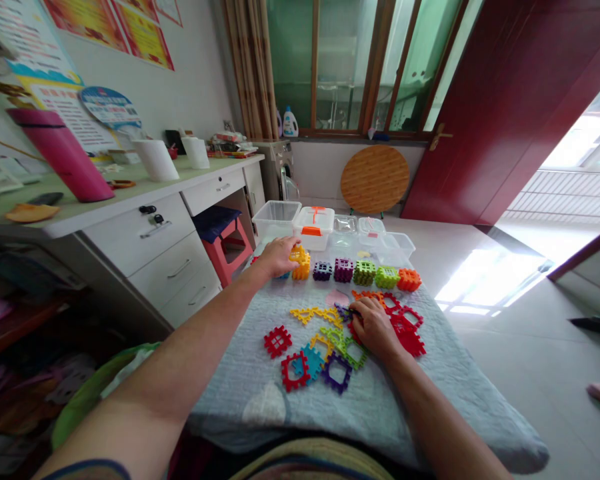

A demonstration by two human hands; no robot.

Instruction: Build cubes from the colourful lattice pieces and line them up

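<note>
My left hand is at the far left of the row of stacks, its fingers closed on a yellow interlocking plastic piece at the top of the yellow stack. A blue stack is partly hidden under that hand. My right hand rests among loose toothed pieces, fingers curled down; what they grip is hidden. By its fingertips lies a dark purple piece. Yellow triangular pieces, a green piece and red pieces lie around it.
Sorted stacks, dark blue, purple, green, light green and orange, line the table. Clear plastic boxes and an orange-latched box stand behind. A drawer desk is at left.
</note>
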